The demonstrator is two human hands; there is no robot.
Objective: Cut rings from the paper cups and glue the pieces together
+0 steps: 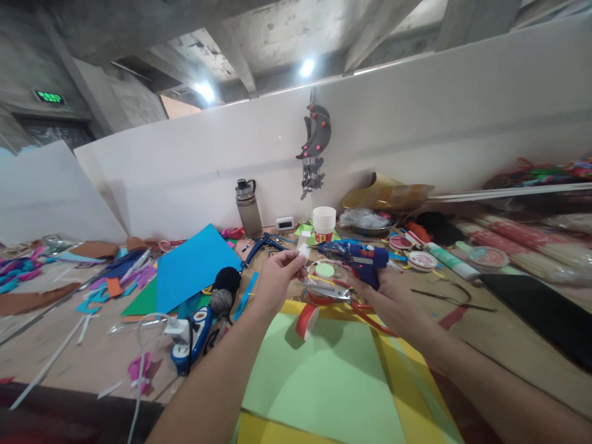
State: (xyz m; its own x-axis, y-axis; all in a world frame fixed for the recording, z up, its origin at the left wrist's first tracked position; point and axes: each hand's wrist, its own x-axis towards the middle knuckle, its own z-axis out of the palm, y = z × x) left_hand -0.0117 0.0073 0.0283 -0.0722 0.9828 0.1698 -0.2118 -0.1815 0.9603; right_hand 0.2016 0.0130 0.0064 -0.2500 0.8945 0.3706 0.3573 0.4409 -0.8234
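Green paper (pixel 324 382) is lying closest while the left hand (pixel 277 277) is pinching a small white piece (pixel 303 251) before the glue gun (pixel 361 256) the right hand (pixel 393 302) is gripping, risking burnt fingertips.

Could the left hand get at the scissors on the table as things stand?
Probably not right away: the left hand pinches a small white piece, so its grip is taken. The scissors lie uncovered just beyond it, between both hands, so the way itself looks free.
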